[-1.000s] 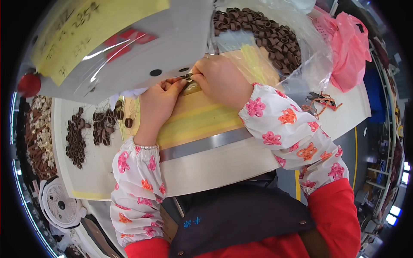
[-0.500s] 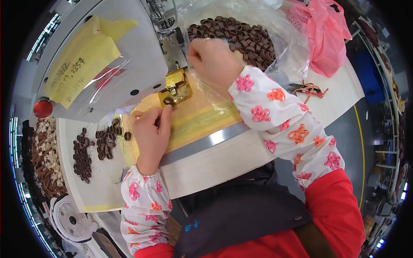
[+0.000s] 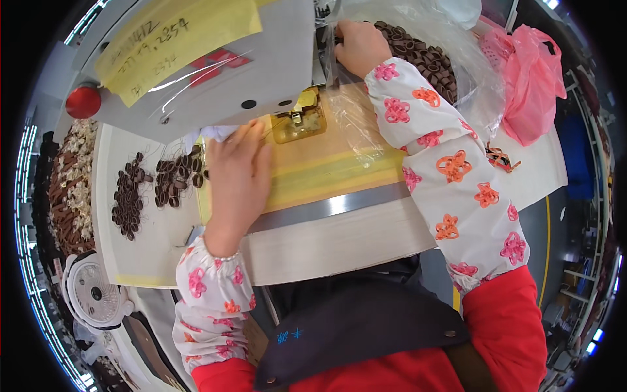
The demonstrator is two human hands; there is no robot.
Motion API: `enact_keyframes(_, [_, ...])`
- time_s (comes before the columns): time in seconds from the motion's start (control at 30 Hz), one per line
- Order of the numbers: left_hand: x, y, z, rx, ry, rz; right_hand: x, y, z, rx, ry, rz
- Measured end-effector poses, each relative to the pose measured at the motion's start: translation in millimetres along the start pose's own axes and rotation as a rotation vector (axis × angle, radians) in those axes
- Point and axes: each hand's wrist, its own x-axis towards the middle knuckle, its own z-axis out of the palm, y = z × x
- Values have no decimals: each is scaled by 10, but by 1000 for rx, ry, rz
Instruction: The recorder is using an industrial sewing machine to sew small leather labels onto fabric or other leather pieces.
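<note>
A grey sewing machine [image 3: 215, 85] with a yellow taped note reaches over the table. My left hand [image 3: 238, 173] lies in front of it, back upward, fingers stretched out beside a white cloth [image 3: 219, 132]; what is under the palm is hidden. To its right is the brass-coloured needle plate [image 3: 310, 127] with the presser foot. My right hand [image 3: 362, 47] is up by the far side of the machine head, fingers curled at the clear plastic bag's edge; whatever they grip cannot be made out. Small brown loops [image 3: 428, 62] fill the bag beside it.
Two clusters of brown loops [image 3: 130, 196] with loose threads lie on the table's left. Thread snips [image 3: 499, 158] and a pink plastic bag [image 3: 532, 85] are at the right. A white fan [image 3: 96, 293] and a heap of brown strips [image 3: 72, 196] stand beyond the left edge.
My left hand has moved forward from its pinch by the needle plate, and its fingers have straightened. My right hand has gone farther away, toward the machine head. The whole view has shifted.
</note>
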Motion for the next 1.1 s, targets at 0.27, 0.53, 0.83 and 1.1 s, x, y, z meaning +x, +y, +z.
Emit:
enact_keyframes(0.27, [110, 4, 408, -44, 30, -129, -389, -169, -465, 373, -100, -171])
enact_keyframes(0.53, [159, -23, 253, -366, -98, -341, -987, -506, -388, 682, -325, -278])
enact_keyframes(0.83, [198, 2, 242, -585, -268, -332, -1110, -681, -340, 395, -174, -567])
enact_keyframes(1.1, [159, -57, 302, -651, -273, -328, -1162, -683, -344, 381, -155, -572])
